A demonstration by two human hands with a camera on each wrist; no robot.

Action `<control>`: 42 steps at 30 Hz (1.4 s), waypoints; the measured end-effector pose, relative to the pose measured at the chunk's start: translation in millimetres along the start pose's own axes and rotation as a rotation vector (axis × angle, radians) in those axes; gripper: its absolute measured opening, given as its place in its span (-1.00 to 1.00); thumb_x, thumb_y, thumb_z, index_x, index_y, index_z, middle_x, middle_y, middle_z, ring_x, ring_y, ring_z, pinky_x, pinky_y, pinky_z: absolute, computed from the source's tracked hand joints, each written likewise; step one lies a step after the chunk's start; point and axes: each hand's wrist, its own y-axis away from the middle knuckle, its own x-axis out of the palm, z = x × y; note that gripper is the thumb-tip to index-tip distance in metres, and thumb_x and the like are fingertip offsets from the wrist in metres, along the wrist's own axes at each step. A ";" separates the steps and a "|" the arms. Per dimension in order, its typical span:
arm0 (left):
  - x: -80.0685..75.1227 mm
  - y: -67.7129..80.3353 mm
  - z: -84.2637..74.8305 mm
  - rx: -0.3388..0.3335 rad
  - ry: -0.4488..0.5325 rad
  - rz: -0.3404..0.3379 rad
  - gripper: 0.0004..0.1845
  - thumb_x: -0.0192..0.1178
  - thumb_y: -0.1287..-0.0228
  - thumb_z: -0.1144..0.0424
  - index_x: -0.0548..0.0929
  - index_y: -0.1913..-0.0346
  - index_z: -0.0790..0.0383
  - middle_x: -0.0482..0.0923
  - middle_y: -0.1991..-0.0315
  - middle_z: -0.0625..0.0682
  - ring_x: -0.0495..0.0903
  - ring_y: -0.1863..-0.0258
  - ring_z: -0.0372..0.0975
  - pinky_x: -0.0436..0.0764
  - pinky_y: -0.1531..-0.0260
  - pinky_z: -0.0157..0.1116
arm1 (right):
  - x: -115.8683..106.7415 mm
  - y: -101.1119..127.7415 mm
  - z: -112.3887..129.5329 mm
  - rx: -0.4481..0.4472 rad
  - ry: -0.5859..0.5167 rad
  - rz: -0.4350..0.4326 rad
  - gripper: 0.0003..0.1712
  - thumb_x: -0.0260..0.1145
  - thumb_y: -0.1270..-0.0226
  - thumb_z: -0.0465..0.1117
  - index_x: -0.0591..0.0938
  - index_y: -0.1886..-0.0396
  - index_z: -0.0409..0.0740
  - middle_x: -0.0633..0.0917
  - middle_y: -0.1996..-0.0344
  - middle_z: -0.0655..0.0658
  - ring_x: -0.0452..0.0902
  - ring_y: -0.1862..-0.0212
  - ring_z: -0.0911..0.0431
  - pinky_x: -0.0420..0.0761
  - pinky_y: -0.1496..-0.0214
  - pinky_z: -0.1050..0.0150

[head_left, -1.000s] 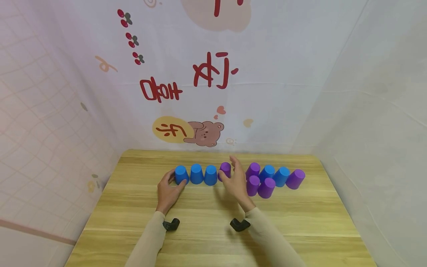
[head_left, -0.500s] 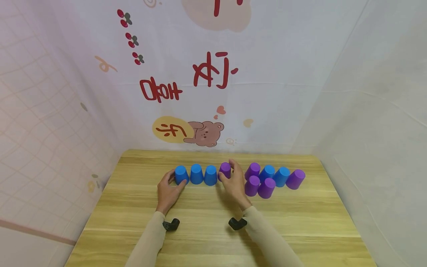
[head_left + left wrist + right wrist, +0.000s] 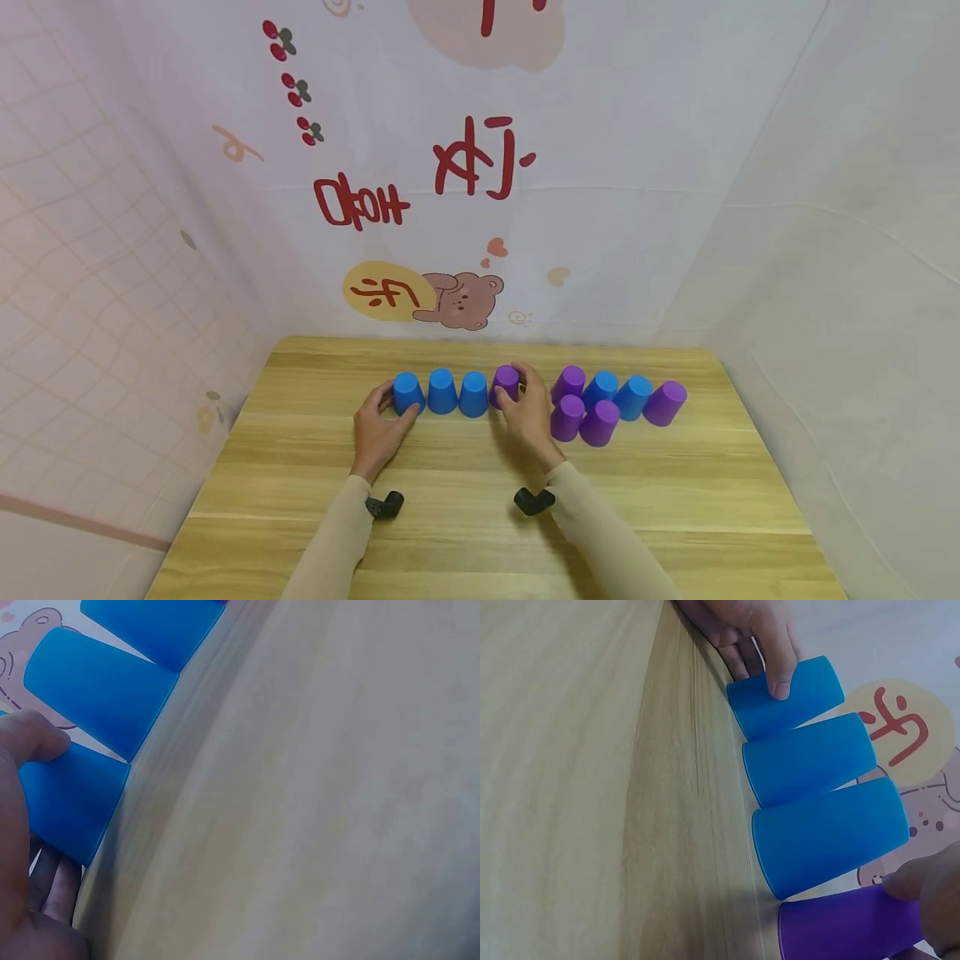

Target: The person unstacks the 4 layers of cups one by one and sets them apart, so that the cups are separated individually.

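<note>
Upside-down cups stand in a row on the wooden table (image 3: 480,517). My left hand (image 3: 392,408) grips the leftmost blue cup (image 3: 407,390), thumb on its side (image 3: 45,742). Two more blue cups (image 3: 442,390) (image 3: 473,393) stand to its right, close together. After them comes a purple cup (image 3: 506,380), and my right hand (image 3: 514,392) curls round it. In the right wrist view the purple cup (image 3: 847,926) shows at the bottom with my fingertip (image 3: 919,885) on it. The three blue cups (image 3: 810,757) lie above it.
A cluster of purple and blue cups (image 3: 600,387) stands right of my right hand, two purple ones (image 3: 598,422) in front. A printed cloth backdrop (image 3: 465,167) closes the back and sides. Bare wood lies in front of the row.
My right hand has moved left and its fingers have closed round the purple cup. My left hand stays on the leftmost blue cup.
</note>
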 end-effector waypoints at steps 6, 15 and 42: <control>1.0 -0.3 -0.6 -0.004 -0.001 0.001 -0.27 0.62 -0.37 0.24 0.59 -0.53 0.30 0.68 -0.45 0.30 0.71 -0.47 0.16 0.70 -0.57 0.08 | -3.7 0.4 2.2 0.011 -0.018 -0.006 -0.36 0.59 -0.46 -0.30 0.62 -0.47 -0.21 0.79 -0.32 -0.34 0.77 -0.37 -0.31 0.80 -0.49 -0.21; 0.7 -0.2 -1.8 -0.015 -0.014 0.003 -0.27 0.61 -0.37 0.25 0.58 -0.54 0.31 0.67 -0.47 0.31 0.70 -0.48 0.16 0.68 -0.58 0.09 | -18.3 -3.7 21.7 -0.036 -0.044 -0.033 -0.41 0.58 -0.47 -0.30 0.64 -0.43 -0.18 0.81 -0.29 -0.32 0.78 -0.34 -0.33 0.78 -0.49 -0.30; 1.1 0.6 -2.4 -0.005 -0.007 0.001 -0.27 0.62 -0.37 0.27 0.59 -0.54 0.31 0.68 -0.46 0.30 0.70 -0.48 0.14 0.68 -0.58 0.06 | -63.4 -10.1 90.5 -0.248 -0.176 -0.098 -0.38 0.65 -0.36 -0.32 0.65 -0.37 -0.21 0.79 -0.24 -0.28 0.74 -0.31 -0.20 0.78 -0.50 -0.22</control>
